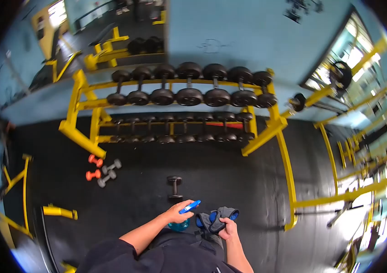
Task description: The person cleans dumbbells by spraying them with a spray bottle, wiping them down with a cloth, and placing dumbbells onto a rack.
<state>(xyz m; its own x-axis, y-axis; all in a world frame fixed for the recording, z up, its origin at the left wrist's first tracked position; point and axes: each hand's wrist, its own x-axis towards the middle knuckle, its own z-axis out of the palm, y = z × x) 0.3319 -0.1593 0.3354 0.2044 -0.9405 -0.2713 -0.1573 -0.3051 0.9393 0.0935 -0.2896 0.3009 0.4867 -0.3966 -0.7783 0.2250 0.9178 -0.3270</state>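
Observation:
My left hand [176,212] is wrapped round a spray bottle [179,225] with a bright blue head and a see-through teal body. The blue head points up and to the right, and part of the body is hidden behind the hand. In my right hand [229,228] is a bunched grey-and-blue cloth [218,219], gripped at its right side. It hangs just right of the bottle, apart from it. A black dumbbell [174,187] lies on the floor just beyond my left hand.
A yellow rack [76,134] ahead carries two rows of black dumbbells [189,96]. Small orange dumbbells [93,174] and grey dumbbells [107,178] lie on the black floor at left. Yellow frames with weight plates [340,75] stand on the right; a yellow-framed bench [60,212] is at left.

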